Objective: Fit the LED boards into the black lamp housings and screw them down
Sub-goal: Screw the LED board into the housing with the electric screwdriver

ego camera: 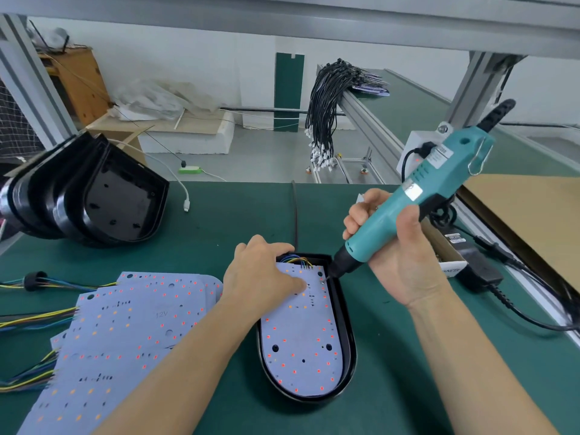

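Gripping tilted screwdriver (408, 211) right hand (398, 259), flat left hand (263, 271) pressing LED board (301, 337), lengthwise front-to-back.

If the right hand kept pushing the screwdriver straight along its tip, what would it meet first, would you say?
The right hand aims the teal screwdriver down-left; its bit appears to sit at a screw on the LED board in the black housing.

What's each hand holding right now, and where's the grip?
Right hand grips the teal electric screwdriver around its lower body, just above the black nose. Left hand holds nothing; its fingers press the LED board into the black housing.
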`<state>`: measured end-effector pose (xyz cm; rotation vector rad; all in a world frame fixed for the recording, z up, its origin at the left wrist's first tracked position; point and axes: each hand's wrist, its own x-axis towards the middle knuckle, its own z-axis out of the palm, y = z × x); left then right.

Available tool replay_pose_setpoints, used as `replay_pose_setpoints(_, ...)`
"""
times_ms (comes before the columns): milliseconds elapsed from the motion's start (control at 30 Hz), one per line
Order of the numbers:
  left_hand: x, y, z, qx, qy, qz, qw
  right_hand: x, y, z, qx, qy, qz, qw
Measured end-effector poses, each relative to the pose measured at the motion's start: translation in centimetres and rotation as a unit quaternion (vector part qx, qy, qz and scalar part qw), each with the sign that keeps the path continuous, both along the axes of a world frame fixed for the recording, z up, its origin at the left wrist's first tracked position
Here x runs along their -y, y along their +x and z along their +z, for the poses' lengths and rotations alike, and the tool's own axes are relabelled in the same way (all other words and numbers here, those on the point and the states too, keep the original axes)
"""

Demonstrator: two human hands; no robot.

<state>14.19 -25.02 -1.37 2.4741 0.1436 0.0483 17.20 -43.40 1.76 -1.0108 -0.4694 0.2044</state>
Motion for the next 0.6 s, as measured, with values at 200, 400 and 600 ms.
replay_pose_setpoints(200,0.0,0.1,-0.1,0.003,0.006,0.003,1.0,0.0,0.2,0.2,0.043,-0.042,0.008,0.998)
replay_pose_setpoints(400,0.1,-0.1,0.2,-0.001,0.013,0.003,1.0,0.4,0.4,0.5,0.066,-0.081,0.047,0.993)
replay_pose_setpoints(600,0.2,-0.2,0.5,-0.016,0.014,0.007,1.0,1.8,0.1,2.0,0.023,0.053,0.016,0.998)
